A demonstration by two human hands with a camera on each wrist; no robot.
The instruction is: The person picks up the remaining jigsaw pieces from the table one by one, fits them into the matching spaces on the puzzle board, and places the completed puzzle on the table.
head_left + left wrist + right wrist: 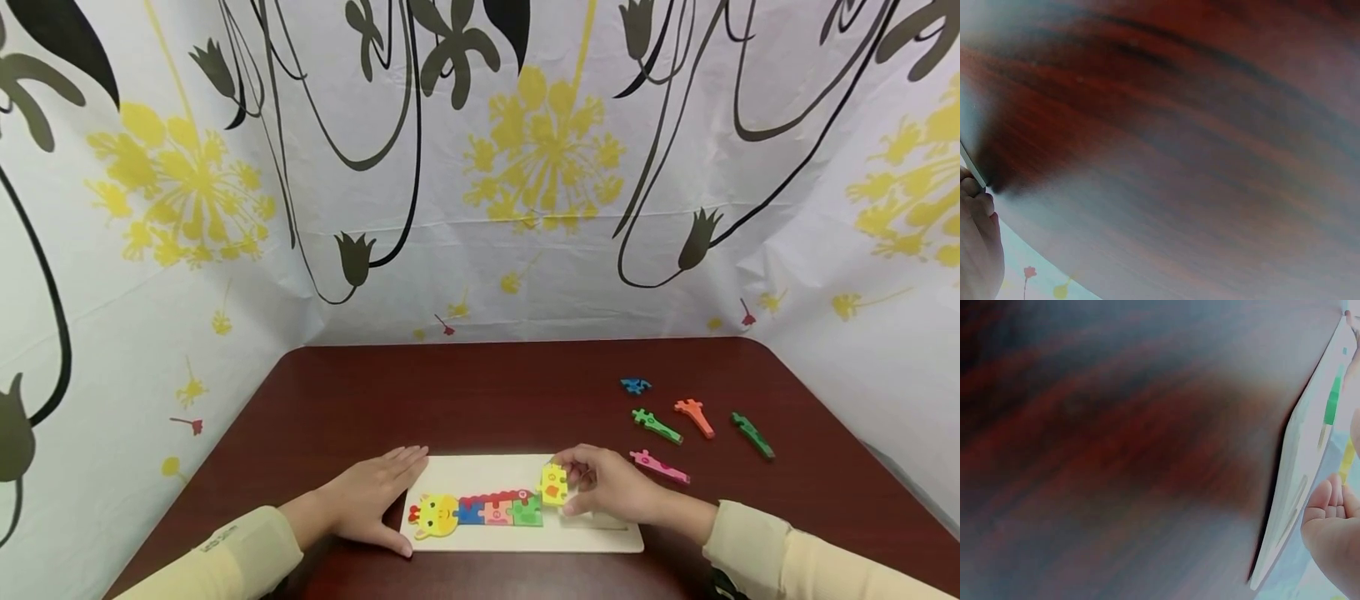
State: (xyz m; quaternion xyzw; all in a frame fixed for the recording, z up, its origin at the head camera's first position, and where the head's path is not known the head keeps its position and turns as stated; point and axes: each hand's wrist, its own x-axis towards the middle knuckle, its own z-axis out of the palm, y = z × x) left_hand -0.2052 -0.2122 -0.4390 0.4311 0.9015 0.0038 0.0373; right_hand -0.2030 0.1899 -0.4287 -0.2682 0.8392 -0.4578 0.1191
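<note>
A pale wooden puzzle board (517,543) lies on the table, partly filled with a giraffe: a yellow head (437,515), then a blue piece (471,512), a pink piece (498,512) and a green piece (528,511) side by side. My right hand (611,483) pinches a yellow puzzle piece with an orange spot (554,484) just right of the green one. The same yellow piece (1347,461) shows partly in the right wrist view. My left hand (378,496) rests with spread fingers at the board's left edge.
Loose puzzle pieces lie right of and behind the board: a blue piece (635,386), a light green piece (657,426), an orange piece (695,417), a dark green piece (753,435) and a pink piece (659,467). A patterned cloth (480,283) hangs behind the table (450,392).
</note>
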